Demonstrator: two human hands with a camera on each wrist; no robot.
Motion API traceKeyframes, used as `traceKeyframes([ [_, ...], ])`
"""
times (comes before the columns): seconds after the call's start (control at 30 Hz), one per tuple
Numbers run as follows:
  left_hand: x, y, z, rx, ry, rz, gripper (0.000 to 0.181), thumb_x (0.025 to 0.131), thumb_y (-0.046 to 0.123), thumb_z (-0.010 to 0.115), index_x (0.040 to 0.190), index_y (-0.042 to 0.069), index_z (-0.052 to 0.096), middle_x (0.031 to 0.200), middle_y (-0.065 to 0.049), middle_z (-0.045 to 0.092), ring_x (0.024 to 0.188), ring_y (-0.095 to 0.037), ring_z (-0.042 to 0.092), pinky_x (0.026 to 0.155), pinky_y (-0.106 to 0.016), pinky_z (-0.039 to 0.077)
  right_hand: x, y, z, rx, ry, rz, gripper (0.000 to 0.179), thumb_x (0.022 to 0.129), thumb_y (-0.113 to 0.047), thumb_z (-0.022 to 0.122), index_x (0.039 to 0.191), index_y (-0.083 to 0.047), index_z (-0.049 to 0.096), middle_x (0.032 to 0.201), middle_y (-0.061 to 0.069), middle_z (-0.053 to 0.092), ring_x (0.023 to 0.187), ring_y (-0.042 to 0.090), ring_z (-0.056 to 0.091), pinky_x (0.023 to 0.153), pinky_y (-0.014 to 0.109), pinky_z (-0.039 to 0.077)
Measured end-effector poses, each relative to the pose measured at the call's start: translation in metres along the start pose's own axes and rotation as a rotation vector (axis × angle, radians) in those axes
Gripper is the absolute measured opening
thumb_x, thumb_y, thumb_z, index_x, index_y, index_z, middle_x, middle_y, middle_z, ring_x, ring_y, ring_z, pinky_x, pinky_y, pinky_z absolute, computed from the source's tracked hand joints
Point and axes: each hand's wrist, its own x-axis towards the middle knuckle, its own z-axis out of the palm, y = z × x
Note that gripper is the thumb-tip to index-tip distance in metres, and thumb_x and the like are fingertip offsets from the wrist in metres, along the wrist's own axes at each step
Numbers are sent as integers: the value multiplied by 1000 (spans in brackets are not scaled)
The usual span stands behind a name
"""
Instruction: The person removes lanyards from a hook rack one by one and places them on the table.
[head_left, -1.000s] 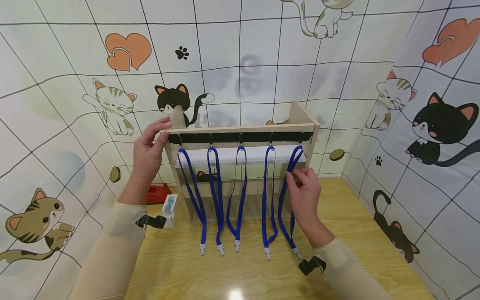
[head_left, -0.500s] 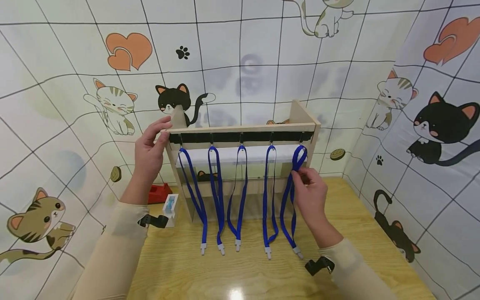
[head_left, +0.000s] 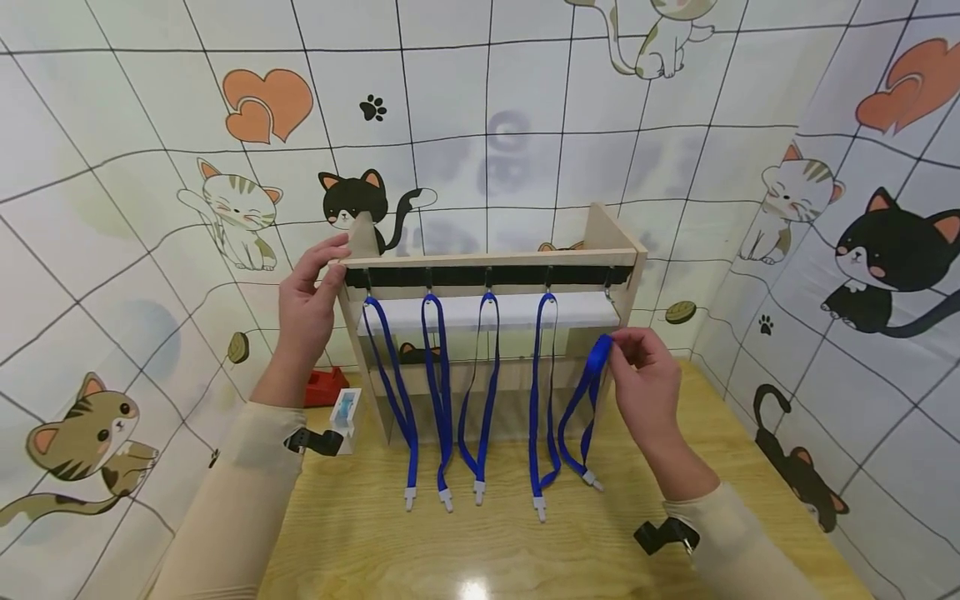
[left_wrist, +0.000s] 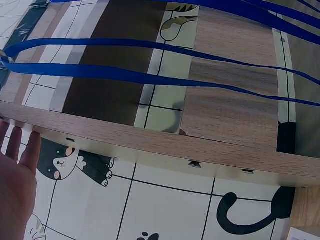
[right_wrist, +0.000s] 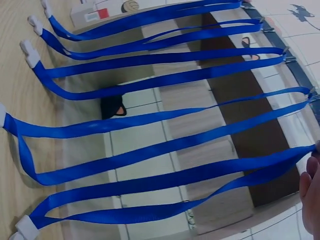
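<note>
My right hand (head_left: 648, 379) pinches the top of a blue lanyard (head_left: 573, 408) between thumb and fingers, below and right of the rightmost hook (head_left: 608, 289). That lanyard hangs off the hook, its white clip (right_wrist: 25, 229) low near the table. Several other blue lanyards (head_left: 536, 392) hang in a row from hooks on the black strip (head_left: 457, 276) of a wooden rack (head_left: 480, 260). At the rack's upper left corner rests my left hand (head_left: 307, 300). In the left wrist view its straight fingers (left_wrist: 31, 150) touch the outside of the side panel (left_wrist: 150, 131).
A red tape dispenser (head_left: 325, 388) and a small white box (head_left: 345, 421) with something blue inside stand left of the rack. The rack stands on a wood-grain table (head_left: 450, 550). Behind it is a wall covering (head_left: 450, 92) printed with cats.
My right hand has drawn the rightmost lanyard's top loop off its hook and moved right and slightly down with it. My left hand has stayed at the rack's corner.
</note>
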Motion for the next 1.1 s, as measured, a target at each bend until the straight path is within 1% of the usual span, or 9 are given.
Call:
traceKeyframes([
  [0.07,0,-1,1,-11,2,4,27,114,10,63,136,0,73,157,-9,64,152,-25,49,103,-26,58,3,4,-4,-3,-7,-11,10,102,9,71,105,-1,73,87,11,71,72,10,58,65,16,47],
  [0.2,1,-4,4,-30,-2,14,26,114,11,63,135,3,74,156,-10,64,152,-26,49,104,-27,58,12,9,-11,10,-22,-39,10,102,5,72,107,-3,75,87,2,71,73,12,59,67,18,48],
  [0.4,4,-7,12,-34,-2,13,25,113,7,62,135,1,73,157,-10,63,152,-26,49,102,-27,59,23,2,-21,-15,-15,-50,9,103,2,72,109,-5,76,90,-8,70,74,13,60,69,19,49],
  [0.47,4,-6,12,-36,3,9,25,113,6,61,135,-1,73,157,-12,63,152,-26,49,102,-26,59,27,-1,-24,-3,-17,-62,7,104,2,72,109,-2,75,90,-9,70,75,13,61,69,20,49],
  [0.53,3,-3,12,-32,8,8,25,113,5,61,134,-3,72,157,-13,62,152,-26,49,103,-26,58,31,-4,-27,-6,-20,-71,6,104,2,72,110,1,75,90,-11,70,74,12,61,68,20,48],
  [0.73,-4,17,13,-33,14,16,25,113,5,61,133,-7,70,156,-19,62,151,-28,50,106,-27,57,44,-8,-43,-37,-13,-95,6,104,2,71,110,3,72,95,-12,70,78,9,62,72,18,49],
  [0.8,-5,19,14,-36,15,18,24,113,5,61,133,-7,70,156,-19,62,152,-29,50,107,-27,56,49,-7,-50,-45,-9,-105,8,104,3,70,111,5,71,95,-12,70,79,8,63,74,17,50],
  [0.93,-1,7,13,-31,19,31,24,113,1,60,132,-7,70,156,-19,62,151,-29,50,106,-26,57,62,-6,-63,-62,-2,-128,9,104,3,70,111,9,71,93,-12,70,78,7,63,75,17,51],
  [1.1,2,-8,10,-19,26,24,25,113,3,61,134,-7,70,157,-15,63,152,-28,50,105,-26,57,74,-5,-76,-73,1,-137,10,103,2,71,109,11,71,89,-11,70,76,7,62,74,17,50],
])
